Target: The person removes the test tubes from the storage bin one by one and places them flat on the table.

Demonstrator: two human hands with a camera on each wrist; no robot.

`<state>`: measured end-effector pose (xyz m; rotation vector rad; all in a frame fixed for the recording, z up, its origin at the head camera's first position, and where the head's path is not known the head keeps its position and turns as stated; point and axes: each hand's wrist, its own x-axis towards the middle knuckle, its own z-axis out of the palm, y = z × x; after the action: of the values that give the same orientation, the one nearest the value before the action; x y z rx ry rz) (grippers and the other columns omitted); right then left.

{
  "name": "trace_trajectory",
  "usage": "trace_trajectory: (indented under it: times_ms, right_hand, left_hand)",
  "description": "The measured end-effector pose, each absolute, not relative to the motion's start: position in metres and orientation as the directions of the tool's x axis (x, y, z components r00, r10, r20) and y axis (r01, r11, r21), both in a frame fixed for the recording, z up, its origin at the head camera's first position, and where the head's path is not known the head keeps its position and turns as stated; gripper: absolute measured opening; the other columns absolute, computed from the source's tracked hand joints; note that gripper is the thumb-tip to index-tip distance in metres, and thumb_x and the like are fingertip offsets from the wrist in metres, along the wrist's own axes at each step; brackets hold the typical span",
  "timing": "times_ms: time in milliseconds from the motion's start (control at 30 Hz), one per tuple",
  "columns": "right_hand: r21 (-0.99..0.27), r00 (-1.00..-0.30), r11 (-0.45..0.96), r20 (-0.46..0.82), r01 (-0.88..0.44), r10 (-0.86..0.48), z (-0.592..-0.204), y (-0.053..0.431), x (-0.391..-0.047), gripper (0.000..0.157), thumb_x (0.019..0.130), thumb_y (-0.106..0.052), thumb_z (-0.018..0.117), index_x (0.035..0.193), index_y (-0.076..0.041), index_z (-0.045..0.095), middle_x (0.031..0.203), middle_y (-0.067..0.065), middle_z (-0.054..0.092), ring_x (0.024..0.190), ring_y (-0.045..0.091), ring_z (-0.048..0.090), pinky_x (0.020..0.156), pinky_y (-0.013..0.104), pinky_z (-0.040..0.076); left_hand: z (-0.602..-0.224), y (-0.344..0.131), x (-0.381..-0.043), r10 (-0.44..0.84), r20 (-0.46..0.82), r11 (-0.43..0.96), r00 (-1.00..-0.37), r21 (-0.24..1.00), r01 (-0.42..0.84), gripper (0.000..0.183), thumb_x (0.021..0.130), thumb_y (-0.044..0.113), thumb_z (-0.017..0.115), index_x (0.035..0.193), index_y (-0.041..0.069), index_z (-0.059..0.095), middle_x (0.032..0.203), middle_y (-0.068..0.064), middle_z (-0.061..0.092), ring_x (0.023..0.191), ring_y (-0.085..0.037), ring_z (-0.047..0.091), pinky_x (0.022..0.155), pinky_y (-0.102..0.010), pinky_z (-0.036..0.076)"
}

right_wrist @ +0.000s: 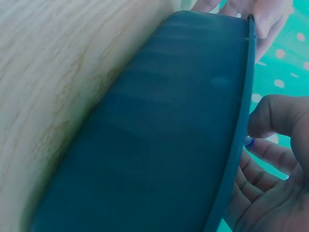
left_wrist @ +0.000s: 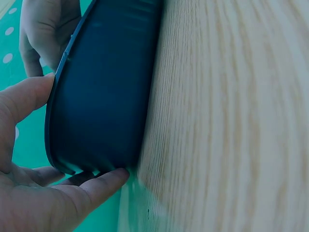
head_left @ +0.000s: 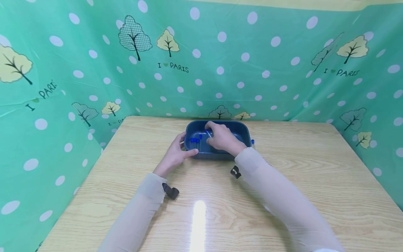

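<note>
A dark blue plastic basin stands near the back of the table. My left hand holds its left end, thumb on the near rim and fingers around the end wall, as the left wrist view also shows. Over the inside of the basin, my right hand pinches a thin clear tube with a blue cap. In the right wrist view the basin's wall hides most of that tube; only a bit of blue shows by the fingers. Several blue-capped tubes stand together at the basin's left end.
Another blue cap shows just outside the basin's right end. The wooden table reaches to a green dotted curtain behind and at both sides. Black straps sit at both wrists.
</note>
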<state>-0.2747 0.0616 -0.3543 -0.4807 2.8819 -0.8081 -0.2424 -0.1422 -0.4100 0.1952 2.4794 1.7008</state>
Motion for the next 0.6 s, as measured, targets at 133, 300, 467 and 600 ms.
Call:
trace_trajectory:
  times_ms: [133,300,467,600]
  right_hand:
    - [-0.525,-0.940,0.800,0.002,-0.291,-0.341,-0.352,0.063,-0.271,0.050,0.087,-0.016,0.067,0.133,-0.016,0.048,0.083,0.003,0.057,0.069,0.020,0.055,0.055,0.031,0.046]
    - [-0.529,-0.937,0.791,0.023,-0.306,-0.348,-0.351,0.066,-0.265,0.050,0.085,-0.014,0.067,0.132,-0.017,0.049,0.084,0.003,0.058,0.067,0.020,0.055,0.054,0.032,0.045]
    - [-0.536,-0.938,0.787,0.024,-0.305,-0.347,-0.351,0.068,-0.260,0.050,0.085,-0.014,0.066,0.131,-0.019,0.049,0.081,0.003,0.057,0.059,0.019,0.055,0.049,0.030,0.043]
    - [-0.550,-0.933,0.774,0.028,-0.313,-0.358,-0.351,0.070,-0.256,0.051,0.085,-0.013,0.065,0.132,-0.018,0.049,0.079,0.004,0.057,0.056,0.019,0.054,0.048,0.030,0.041]
  left_hand:
    - [-0.410,-0.142,-0.242,0.177,-0.035,0.358,-0.984,0.933,0.031,0.092,0.079,0.026,0.079,0.151,0.011,0.022,0.150,-0.016,0.032,0.135,-0.038,0.034,0.107,-0.050,0.034]
    - [-0.410,-0.142,-0.242,0.175,-0.036,0.354,-0.984,0.935,0.029,0.092,0.079,0.024,0.078,0.151,0.011,0.022,0.150,-0.016,0.031,0.135,-0.038,0.034,0.107,-0.050,0.034]
    - [-0.409,-0.141,-0.241,0.166,-0.033,0.354,-0.986,0.935,0.028,0.089,0.080,0.022,0.077,0.150,0.011,0.023,0.150,-0.016,0.032,0.135,-0.038,0.034,0.108,-0.051,0.033]
    - [-0.409,-0.141,-0.240,0.169,-0.029,0.354,-0.985,0.935,0.033,0.089,0.081,0.023,0.077,0.150,0.011,0.023,0.150,-0.016,0.032,0.135,-0.038,0.034,0.107,-0.051,0.033]
